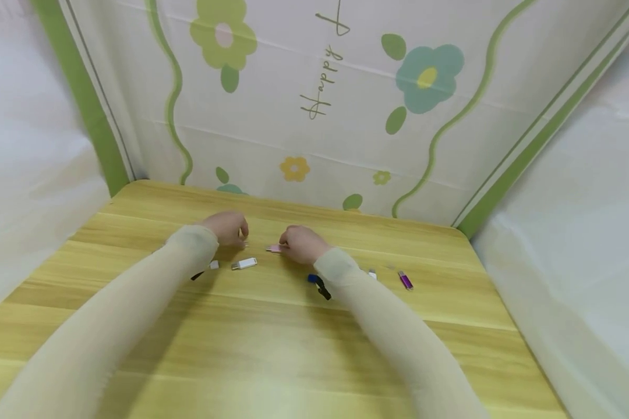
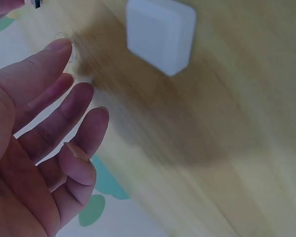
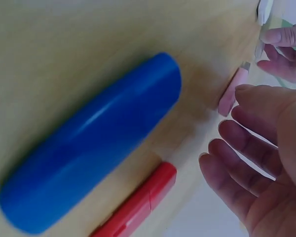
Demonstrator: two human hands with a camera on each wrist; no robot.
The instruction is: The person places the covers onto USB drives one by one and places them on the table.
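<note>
Wears a long, plain cream left sleeve [image 1: 117,314] and a matching right sleeve [image 1: 395,334], smooth-looking and faintly creased in places, tapering to slightly bunched, rounded cuffs [image 1: 195,242] with a pale grey-green cast, leaving the left hand [image 1: 228,227] and the right hand [image 1: 304,244] bare.

Surface [image 1: 293,349]: wood-grain, light yellow-brown. On it: one white USB stick [image 1: 245,264], one pink stick [image 1: 275,248], one purple stick [image 1: 406,280], one blue piece [image 3: 93,140], one red piece [image 3: 143,200].
</note>
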